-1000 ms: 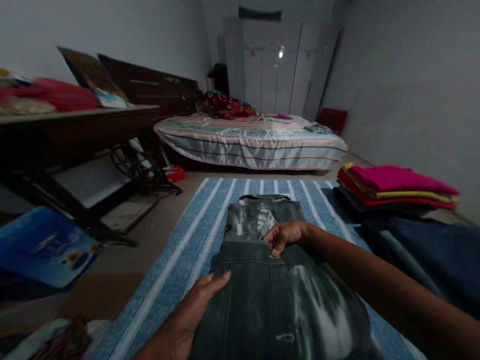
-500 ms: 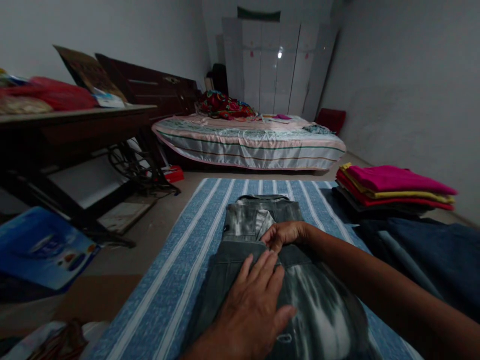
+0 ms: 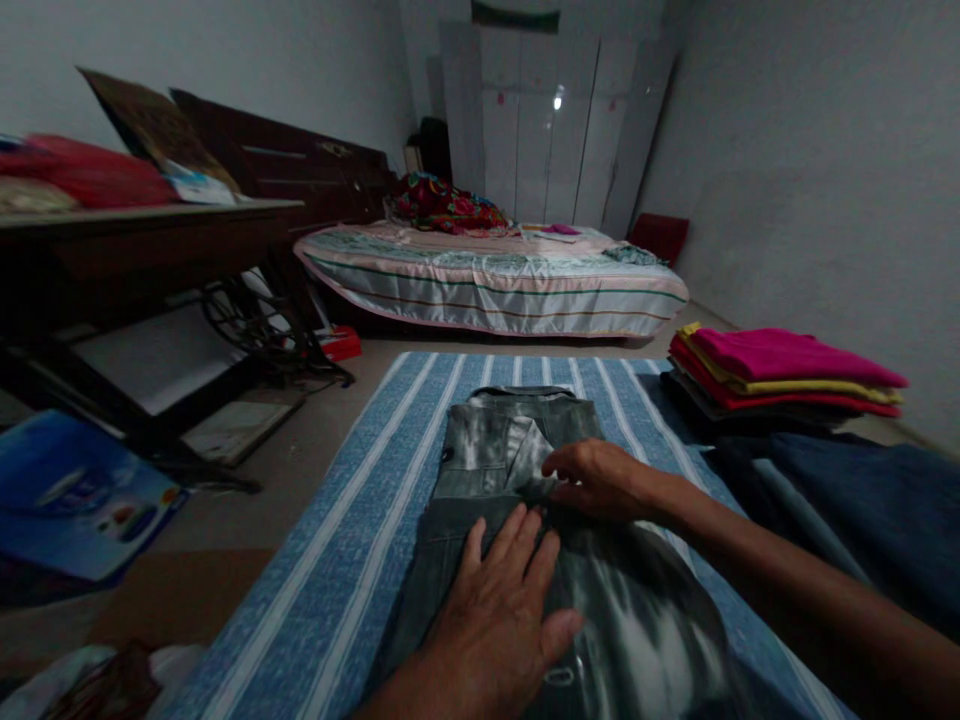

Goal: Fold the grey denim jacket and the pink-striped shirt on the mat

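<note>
A grey-green denim jacket (image 3: pixel 630 610) with whitish faded patches lies folded on a blue-and-white striped cloth (image 3: pixel 360 480). Its collar points away from me, and the lower part is doubled back over the body, so a hem band runs across the middle. My left hand (image 3: pixel 499 610) rests flat on the folded part, fingers spread just below that band. Over the right end of the band is my right hand (image 3: pixel 600 478), its thumb and fingers parted with nothing visible between them. Whether its fingertips touch the fabric I cannot tell.
To the right sit a stack of folded clothes (image 3: pixel 795 365), pink on top, and dark blue jeans (image 3: pixel 877 500). A blue box (image 3: pixel 82 500) and a treadle sewing table (image 3: pixel 150 225) stand at the left. A bed (image 3: pixel 495 290) lies beyond.
My right hand has let go of the jacket's band, opened its fingers and shifted slightly right. My left hand stays flat on the jacket. The view has moved slightly.
</note>
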Demonstrator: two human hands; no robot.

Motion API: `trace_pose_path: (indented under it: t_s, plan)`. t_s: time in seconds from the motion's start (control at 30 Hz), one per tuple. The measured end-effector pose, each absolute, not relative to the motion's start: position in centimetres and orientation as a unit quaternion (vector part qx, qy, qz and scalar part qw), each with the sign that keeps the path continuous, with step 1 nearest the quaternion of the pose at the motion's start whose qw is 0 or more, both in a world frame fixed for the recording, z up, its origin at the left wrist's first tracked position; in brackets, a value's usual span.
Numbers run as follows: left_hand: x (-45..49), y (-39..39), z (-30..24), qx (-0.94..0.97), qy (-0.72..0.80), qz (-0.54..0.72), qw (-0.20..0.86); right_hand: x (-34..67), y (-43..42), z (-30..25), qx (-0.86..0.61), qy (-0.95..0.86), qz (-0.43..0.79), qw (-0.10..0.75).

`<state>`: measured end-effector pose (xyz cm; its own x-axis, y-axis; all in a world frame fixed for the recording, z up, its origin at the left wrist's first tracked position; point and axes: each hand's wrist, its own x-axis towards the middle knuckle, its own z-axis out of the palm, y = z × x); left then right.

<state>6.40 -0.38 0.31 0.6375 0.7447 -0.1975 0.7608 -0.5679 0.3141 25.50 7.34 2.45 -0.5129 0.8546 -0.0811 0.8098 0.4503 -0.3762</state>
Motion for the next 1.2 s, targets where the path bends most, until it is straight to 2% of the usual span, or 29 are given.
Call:
trace_pose_path:
  t_s: [0.2,0.4,0.8,1.2]
  plan:
    - [6.2,-0.5,0.2,0.886,0.421,-0.020,0.194,26.2,0.7,0.3,-0.433,-0.862,0.190,0.180]
    - [5.9,-0.6,-0.3,0.888,0.419,-0.015,0.188,28.4,-1.9,-2.5,-0.514,-0.788,0.123,0.314]
    - [6.2,-0.7,0.2,0.889,0.423,-0.022,0.174,29.0,-5.4,-4.8,-0.622,-0.634,0.185,0.420]
    - [6.6,-0.8,1.0,0.888,0.425,-0.033,0.173,28.8,-5.6,-5.7,-0.637,-0.620,0.181,0.421]
